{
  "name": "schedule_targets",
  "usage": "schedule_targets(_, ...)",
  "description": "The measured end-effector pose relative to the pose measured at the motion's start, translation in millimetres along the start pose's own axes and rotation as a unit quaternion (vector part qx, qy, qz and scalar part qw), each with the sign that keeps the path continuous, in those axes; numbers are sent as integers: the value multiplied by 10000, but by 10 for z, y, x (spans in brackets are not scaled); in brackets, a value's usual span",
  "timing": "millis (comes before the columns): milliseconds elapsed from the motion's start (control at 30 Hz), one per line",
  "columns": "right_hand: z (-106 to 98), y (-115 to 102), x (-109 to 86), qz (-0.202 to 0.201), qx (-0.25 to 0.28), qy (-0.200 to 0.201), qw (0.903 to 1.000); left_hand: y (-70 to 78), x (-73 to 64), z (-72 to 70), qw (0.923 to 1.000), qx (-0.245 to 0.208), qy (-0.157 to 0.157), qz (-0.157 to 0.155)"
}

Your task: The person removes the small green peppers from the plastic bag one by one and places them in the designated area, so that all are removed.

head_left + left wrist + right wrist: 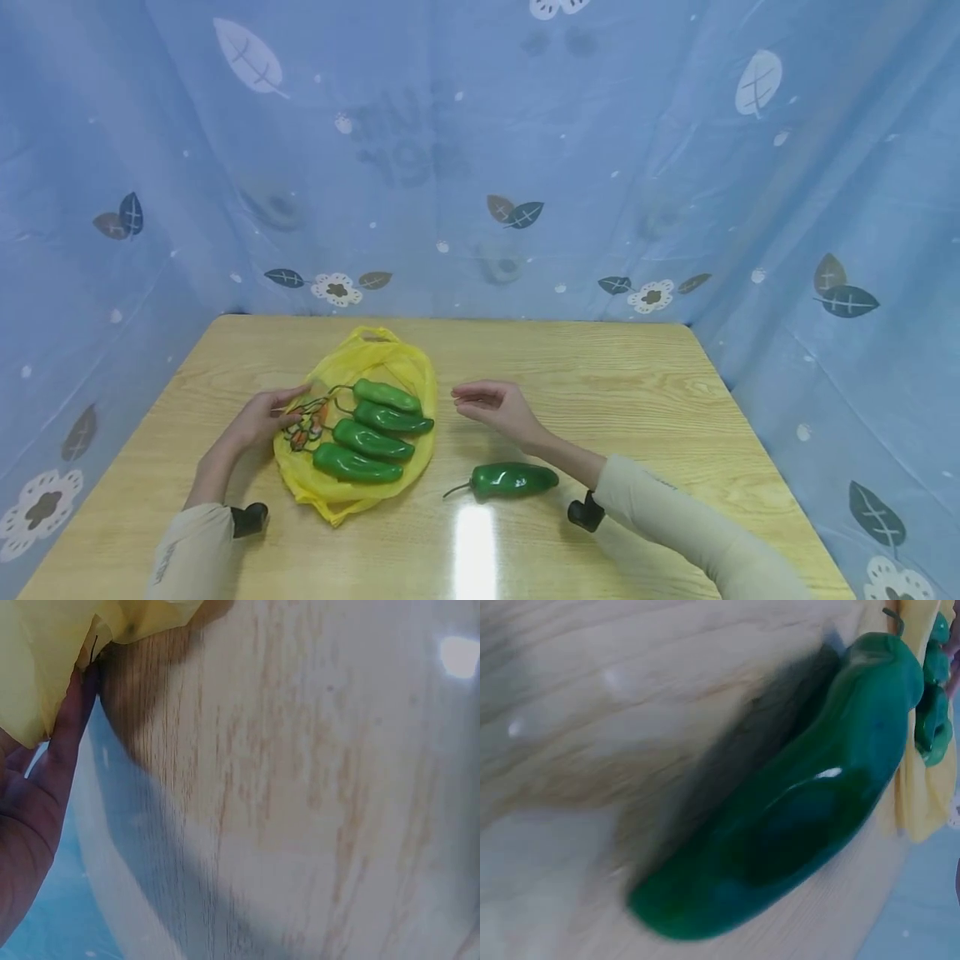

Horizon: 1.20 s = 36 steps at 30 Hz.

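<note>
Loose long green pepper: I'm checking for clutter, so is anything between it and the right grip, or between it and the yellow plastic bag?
Nothing visible: only wooden tabletop shows between the loose long green pepper and the right grip, and between it and the yellow plastic bag.

Blue curtain [450, 92]: faint, blurred grey characters [405, 137] stood in two rows on its back part; they could not be read with certainty.
Left sleeve [198, 550]: a short line of dark lettering [163, 562] ran along the cloth, too small to read.
Right sleeve [682, 521]: a small dark mark [664, 483] showed near the cuff, too small to tell whether it was text.
</note>
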State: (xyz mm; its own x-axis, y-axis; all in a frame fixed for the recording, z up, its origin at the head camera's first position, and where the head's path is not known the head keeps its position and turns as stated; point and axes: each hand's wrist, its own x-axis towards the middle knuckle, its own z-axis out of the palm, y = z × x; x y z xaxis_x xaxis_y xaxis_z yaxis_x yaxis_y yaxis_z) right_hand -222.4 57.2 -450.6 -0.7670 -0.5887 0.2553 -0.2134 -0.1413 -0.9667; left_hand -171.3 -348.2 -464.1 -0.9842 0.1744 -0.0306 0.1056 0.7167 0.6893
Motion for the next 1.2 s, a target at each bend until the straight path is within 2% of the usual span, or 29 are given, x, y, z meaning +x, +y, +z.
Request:
schedule_targets(133,156,11,130,95,106,-162,9998,-28,-52,-15,10000,-54,22,44)
schedule_targets(333,292,-10,307,105,300,-266,9991,-36,-44,-39,10000,-78,49,-17)
schedule_targets(567,420,-30,502,114,442,-171,9988,-34,-37,-45,9999,-119,45,19)
schedule_targets(800,499,-24,618,-48,266,15,9996,23,1,-1,9998,-185,24,-69)
schedule_targets(1033,564,83,774,-307,233,94,9992,3,12,-12,9997,-246,25,-33)
schedule_targets(1200,618,213,837,-100,363,2,9993,-15,-16,12,9998,-201,20,-26)
